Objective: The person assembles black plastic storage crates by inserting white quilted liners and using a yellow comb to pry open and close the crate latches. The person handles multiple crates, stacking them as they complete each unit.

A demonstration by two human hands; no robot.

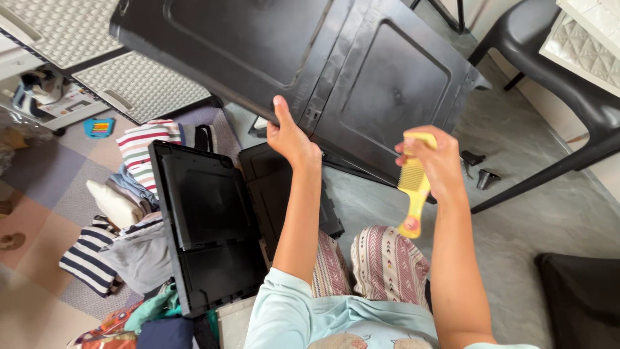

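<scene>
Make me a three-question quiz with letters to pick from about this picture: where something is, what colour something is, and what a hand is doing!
1. Where is the striped clothing pile?
A. On the chair
B. On the floor, left of the flat black panel
C. On the lap

2. What colour is the comb?
A. Yellow
B. Blue
C. Green

3. What is the left hand doing?
A. Hanging free
B. Holding clothes
C. Gripping the big black panel

Answers: 1 B, the pile lies beside that panel; 2 A, yellow in the right hand; 3 C, its thumb lies on the panel's edge.
</scene>
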